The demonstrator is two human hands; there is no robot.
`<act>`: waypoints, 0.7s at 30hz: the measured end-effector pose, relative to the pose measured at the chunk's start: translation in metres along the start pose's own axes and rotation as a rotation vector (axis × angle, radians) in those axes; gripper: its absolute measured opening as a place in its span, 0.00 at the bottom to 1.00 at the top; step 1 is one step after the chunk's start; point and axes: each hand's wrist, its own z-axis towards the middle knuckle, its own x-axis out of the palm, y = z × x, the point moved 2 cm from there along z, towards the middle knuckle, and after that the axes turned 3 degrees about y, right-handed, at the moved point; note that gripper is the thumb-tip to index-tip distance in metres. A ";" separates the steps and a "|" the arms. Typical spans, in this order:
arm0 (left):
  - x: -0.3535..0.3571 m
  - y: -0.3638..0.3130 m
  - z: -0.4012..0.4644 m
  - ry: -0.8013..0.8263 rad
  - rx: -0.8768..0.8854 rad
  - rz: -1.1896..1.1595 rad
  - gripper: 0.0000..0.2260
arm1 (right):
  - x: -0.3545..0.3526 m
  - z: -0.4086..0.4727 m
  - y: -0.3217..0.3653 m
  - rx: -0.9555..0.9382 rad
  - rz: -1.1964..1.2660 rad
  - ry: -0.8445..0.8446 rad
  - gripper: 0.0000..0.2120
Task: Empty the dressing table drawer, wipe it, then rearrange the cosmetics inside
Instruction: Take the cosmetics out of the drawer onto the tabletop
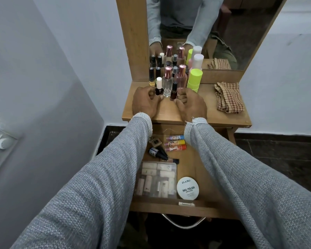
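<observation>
The left sleeve [90,177] hides the drawer's [201,159] left side, the right sleeve [241,177] its right. Fingertips of both hands vanish behind small bottles [173,93]; the mirror [223,24] is cut off at the top edge; labels in the clear case [155,179] are perhaps too blurred to read.

Both arms outstretched, left hand [145,103] and right hand [191,105] fingers curled.

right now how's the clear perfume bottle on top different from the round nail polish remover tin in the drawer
The clear perfume bottle stands upright on the tabletop; the round tin lies flat in the open drawer. The bottle is tall, see-through glass with a rose-gold cap; the tin is low, opaque white with printed lettering. Neither is gripped by a hand.
</observation>
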 end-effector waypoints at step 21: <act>-0.018 0.017 -0.068 0.128 0.256 -0.056 0.20 | -0.042 -0.081 -0.023 -0.360 -0.016 0.196 0.15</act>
